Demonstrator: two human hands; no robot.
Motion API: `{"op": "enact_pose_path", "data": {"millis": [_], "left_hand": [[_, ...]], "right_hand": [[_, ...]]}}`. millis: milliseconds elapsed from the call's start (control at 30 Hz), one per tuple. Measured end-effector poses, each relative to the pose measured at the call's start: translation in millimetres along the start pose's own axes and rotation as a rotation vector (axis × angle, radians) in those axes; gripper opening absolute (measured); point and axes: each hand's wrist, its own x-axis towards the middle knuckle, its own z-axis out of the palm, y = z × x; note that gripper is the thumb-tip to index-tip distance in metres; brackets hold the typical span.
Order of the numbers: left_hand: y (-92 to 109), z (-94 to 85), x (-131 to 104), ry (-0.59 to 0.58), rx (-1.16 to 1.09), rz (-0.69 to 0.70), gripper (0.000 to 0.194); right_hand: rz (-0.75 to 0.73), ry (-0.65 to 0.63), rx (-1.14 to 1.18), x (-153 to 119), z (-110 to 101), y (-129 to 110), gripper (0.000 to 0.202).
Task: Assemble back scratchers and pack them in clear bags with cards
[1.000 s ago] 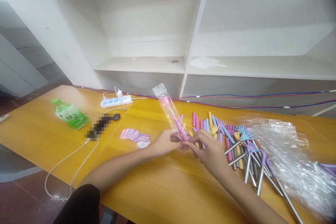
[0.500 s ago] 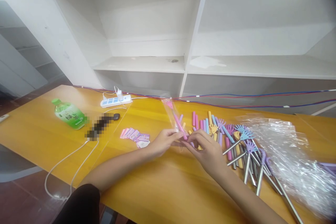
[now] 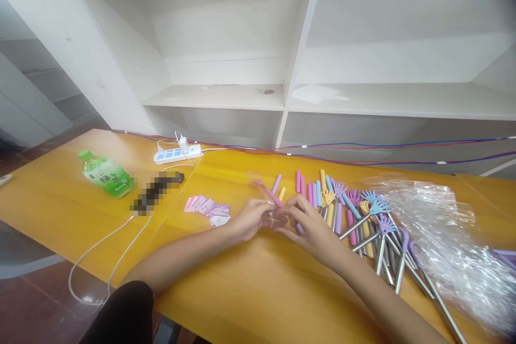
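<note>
Near the middle of the table, my left hand (image 3: 255, 218) pinches a pink stick (image 3: 271, 194) in a clear plastic sleeve, its far end pointing away and to the left. My right hand (image 3: 303, 221) meets the near end of the sleeve, its thumb and fingers curled close to my left fingertips; what exactly they grip is hidden. Beyond and right of the hands lie pink, blue, purple and yellow tubes (image 3: 298, 181). Hand-shaped scratcher heads on metal rods (image 3: 380, 255) are piled to the right.
Clear plastic bags (image 3: 439, 236) lie in a heap at the right. Small printed cards (image 3: 206, 207) are left of my hands. A green bottle (image 3: 107, 174), power strip (image 3: 177, 155) and white cable (image 3: 84, 247) lie further left. White shelving (image 3: 213, 98) stands behind.
The pink stick and its sleeve have tipped lower, with the far end closer to the table. My right hand's fingers have shifted and spread a little at the near end.
</note>
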Motion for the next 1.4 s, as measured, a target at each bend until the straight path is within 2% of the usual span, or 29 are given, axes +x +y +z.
{"op": "enact_pose_path", "data": {"millis": [67, 233, 433, 500, 600, 767, 900, 1033, 1100, 1200, 1400], "left_hand": [[-2.1, -0.8, 0.4, 0.001, -0.053, -0.031, 0.028], [-12.1, -7.4, 3.3, -0.063, -0.145, -0.170, 0.038], [-26.0, -14.7, 10.9, 0.018, -0.229, -0.122, 0.031], [-24.0, -13.8, 10.4, 0.017, -0.249, -0.132, 0.026], [-17.2, -10.0, 6.2, -0.044, -0.260, -0.180, 0.020], [-13.7, -5.6, 0.5, -0.106, -0.231, -0.240, 0.019], [-17.4, -7.5, 2.5, -0.101, -0.128, -0.208, 0.025], [-13.5, -10.8, 5.3, -0.147, -0.052, -0.178, 0.038], [-8.1, -11.2, 5.6, -0.164, -0.035, -0.138, 0.046], [0.9, -10.8, 4.8, -0.128, -0.027, -0.047, 0.053], [10.9, -15.0, 4.9, -0.101, 0.033, -0.036, 0.047]], "right_hand": [[-0.046, 0.022, 0.025, 0.1, 2.0, 4.6, 0.008], [-0.153, 0.066, 0.030, -0.7, 4.8, 8.5, 0.012], [-0.232, 0.028, 0.086, 0.9, 5.2, 5.6, 0.013], [-0.200, 0.059, 0.112, 1.2, 5.8, 5.0, 0.012], [-0.081, 0.093, 0.156, 1.2, 5.9, 4.0, 0.010], [0.105, 0.016, 0.175, 0.9, 5.6, 1.0, 0.016], [0.159, -0.001, 0.196, 0.5, 8.4, -1.5, 0.021], [0.158, 0.026, 0.241, 1.1, 11.0, -1.8, 0.021], [0.132, 0.044, 0.221, 1.7, 10.7, -1.8, 0.020], [0.048, 0.024, 0.168, 2.8, 7.7, -3.4, 0.018], [-0.068, -0.041, 0.079, 3.3, 3.2, -6.3, 0.011]]}}
